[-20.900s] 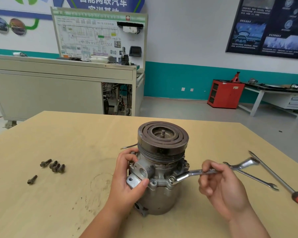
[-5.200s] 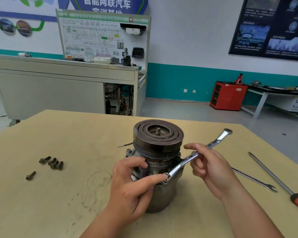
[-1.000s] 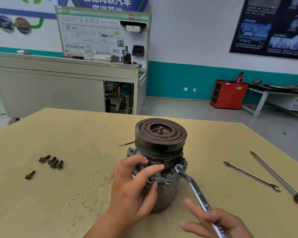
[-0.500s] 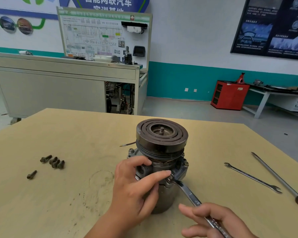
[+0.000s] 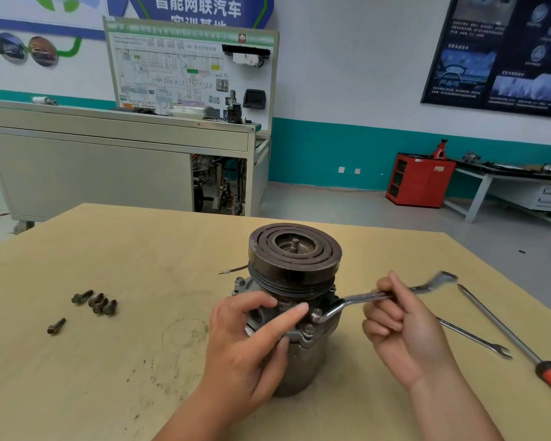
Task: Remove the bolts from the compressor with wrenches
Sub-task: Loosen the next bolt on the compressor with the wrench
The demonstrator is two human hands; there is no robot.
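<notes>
Table is carrying everything. The compressor is standing upright near its middle, pulley end up and well away from the far and right edges, so nothing is risking a roll-off.

Left hand is wrapping its fingers round the compressor's upper body, thumb across the front. In my reading it is bracing the housing so it is not turning with the bolt.

Right hand is curling its fingers round the shank of a wrench well out from the head, probably for leverage. The ring end is sitting at a bolt on the flange, coming in sideways because the wide pulley is overhanging the flange and blocking any approach from above. The far end is blurring.

Swing room: open air to the right of the housing. A spare wrench and a screwdriver are lying flat there, seemingly below the handle's level — likely no clash.

Removed bolts are lying in a cluster at left, one more just nearer — well apart from the work. At least one other bolt is showing in the flange.
</notes>
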